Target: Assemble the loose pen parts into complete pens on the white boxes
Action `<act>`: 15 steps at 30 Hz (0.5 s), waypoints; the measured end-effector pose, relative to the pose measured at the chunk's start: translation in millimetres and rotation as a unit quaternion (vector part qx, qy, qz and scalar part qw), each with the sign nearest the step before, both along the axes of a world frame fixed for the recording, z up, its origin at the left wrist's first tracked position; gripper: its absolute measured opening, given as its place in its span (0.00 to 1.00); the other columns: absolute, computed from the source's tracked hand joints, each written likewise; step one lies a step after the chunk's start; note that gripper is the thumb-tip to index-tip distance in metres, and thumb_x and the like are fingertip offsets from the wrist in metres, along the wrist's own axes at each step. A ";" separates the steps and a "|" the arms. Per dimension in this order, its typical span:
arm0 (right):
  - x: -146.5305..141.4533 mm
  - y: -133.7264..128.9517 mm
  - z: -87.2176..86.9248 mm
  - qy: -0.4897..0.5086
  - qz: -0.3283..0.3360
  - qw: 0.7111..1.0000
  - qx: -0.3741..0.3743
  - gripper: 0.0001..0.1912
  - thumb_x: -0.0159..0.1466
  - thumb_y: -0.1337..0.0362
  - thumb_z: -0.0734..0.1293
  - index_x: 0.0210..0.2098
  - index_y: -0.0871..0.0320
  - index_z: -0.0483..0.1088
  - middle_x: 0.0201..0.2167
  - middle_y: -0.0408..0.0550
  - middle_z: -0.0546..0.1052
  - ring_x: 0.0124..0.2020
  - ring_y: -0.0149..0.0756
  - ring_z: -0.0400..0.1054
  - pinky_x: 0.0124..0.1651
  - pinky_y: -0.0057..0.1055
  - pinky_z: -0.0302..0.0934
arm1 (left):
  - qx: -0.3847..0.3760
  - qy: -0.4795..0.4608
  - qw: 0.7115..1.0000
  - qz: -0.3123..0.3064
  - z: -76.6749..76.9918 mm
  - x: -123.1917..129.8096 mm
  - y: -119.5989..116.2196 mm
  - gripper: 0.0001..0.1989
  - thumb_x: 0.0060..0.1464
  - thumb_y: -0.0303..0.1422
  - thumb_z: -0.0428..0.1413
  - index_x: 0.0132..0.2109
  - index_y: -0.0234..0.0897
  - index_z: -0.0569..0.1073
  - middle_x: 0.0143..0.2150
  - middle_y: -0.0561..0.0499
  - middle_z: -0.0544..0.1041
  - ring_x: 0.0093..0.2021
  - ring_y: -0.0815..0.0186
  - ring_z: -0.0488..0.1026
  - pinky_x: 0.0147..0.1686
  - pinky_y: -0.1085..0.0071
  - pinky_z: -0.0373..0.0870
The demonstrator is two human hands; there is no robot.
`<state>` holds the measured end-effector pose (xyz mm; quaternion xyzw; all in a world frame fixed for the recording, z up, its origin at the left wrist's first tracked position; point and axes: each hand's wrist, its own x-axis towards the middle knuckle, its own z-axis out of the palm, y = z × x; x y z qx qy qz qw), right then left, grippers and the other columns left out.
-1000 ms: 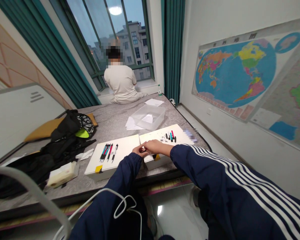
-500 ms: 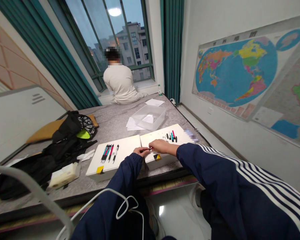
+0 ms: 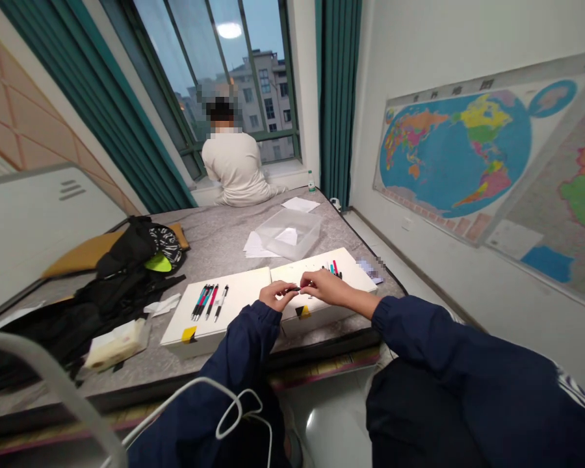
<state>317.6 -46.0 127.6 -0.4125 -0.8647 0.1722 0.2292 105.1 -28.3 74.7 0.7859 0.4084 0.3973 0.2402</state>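
My left hand (image 3: 275, 296) is closed in a pinch on a small black pen part (image 3: 296, 289), just above the front of the right white box (image 3: 338, 307). From the other side, my right hand (image 3: 322, 287) pinches at its right end; the fingertips hide most of it. Behind my right hand lie several pen parts (image 3: 335, 268), black, teal and red, partly covered by the hand. On the left white box (image 3: 246, 286), several click pens (image 3: 207, 301) with teal, red and white barrels rest side by side.
A clear plastic bin (image 3: 292, 237) stands behind the boxes on white papers (image 3: 256, 246). To the left are a tissue pack (image 3: 117, 344) and a black bag (image 3: 53, 331). A white cable (image 3: 224, 383) hangs before my left arm. A person (image 3: 234, 166) sits by the window.
Both hands have come slightly up and to the right, still together at the black pen part. My right forearm now covers more of the loose parts. The camera view has shifted a little.
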 end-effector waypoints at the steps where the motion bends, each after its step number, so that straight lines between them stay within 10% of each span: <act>1: 1.6 -6.6 6.1 0.019 0.005 1.000 -0.003 0.07 0.63 0.62 0.67 0.38 0.59 0.72 0.33 0.48 0.77 0.35 0.35 0.70 0.38 0.27 0.56 | 0.020 0.000 1.000 -0.001 11.9 0.8 -10.1 0.12 0.51 0.40 0.59 0.38 0.39 0.80 0.34 0.46 0.79 0.30 0.66 0.71 0.32 0.70 0.70; 6: -3.5 -37.8 31.6 0.052 0.046 0.997 0.018 0.05 0.59 0.66 0.70 0.35 0.59 0.71 0.33 0.46 0.73 0.32 0.31 0.66 0.37 0.25 0.56 | 0.085 -0.012 0.996 0.015 50.2 -4.2 -65.3 0.08 0.52 0.36 0.60 0.38 0.39 0.80 0.34 0.46 0.79 0.33 0.65 0.73 0.31 0.70 0.72; 15: -16.5 -92.6 67.9 0.041 0.157 0.985 0.057 0.03 0.61 0.66 0.69 0.36 0.59 0.73 0.34 0.49 0.74 0.37 0.35 0.67 0.39 0.28 0.57 | 0.157 -0.092 0.976 0.120 63.7 -4.6 -162.6 0.09 0.51 0.27 0.60 0.41 0.38 0.79 0.35 0.48 0.78 0.33 0.67 0.74 0.32 0.72 0.72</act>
